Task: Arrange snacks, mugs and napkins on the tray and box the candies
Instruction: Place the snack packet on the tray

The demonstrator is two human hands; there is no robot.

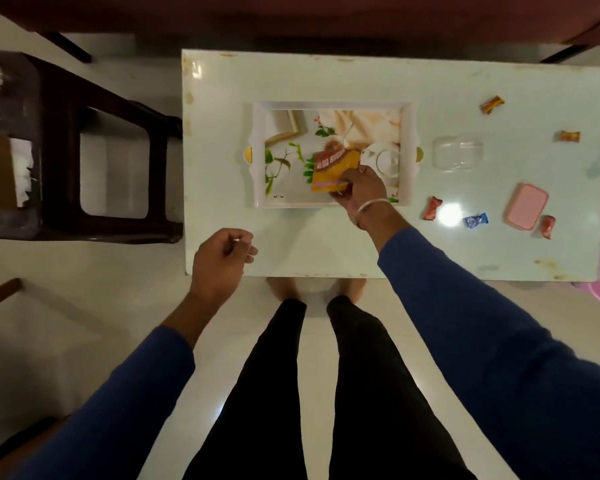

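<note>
Head view looks down on a white tabletop (291, 247). Near its middle sits a white tray (331, 105) with a picture of leaves and a teapot inside.

The right hand (359, 192) reaches over the tray from 5 o'clock. Its fingers pinch an orange snack packet (331, 168) at the packet's 4 o'clock corner. The packet is over the middle of the tray; you cannot tell if it touches the tray.

The left hand (219, 261) hangs at the near edge of the tabletop, at 7 o'clock from the tray. Its fingers are loosely curled and hold nothing.

At 3 o'clock from the tray lies a clear lid (458, 152). At 4 o'clock is a pink box (527, 206). Five candies lie apart around them: a red candy (432, 208), a blue candy (476, 220), a small red candy (547, 226) just beside the box, an orange candy (492, 105) and a yellow candy (569, 136).
</note>
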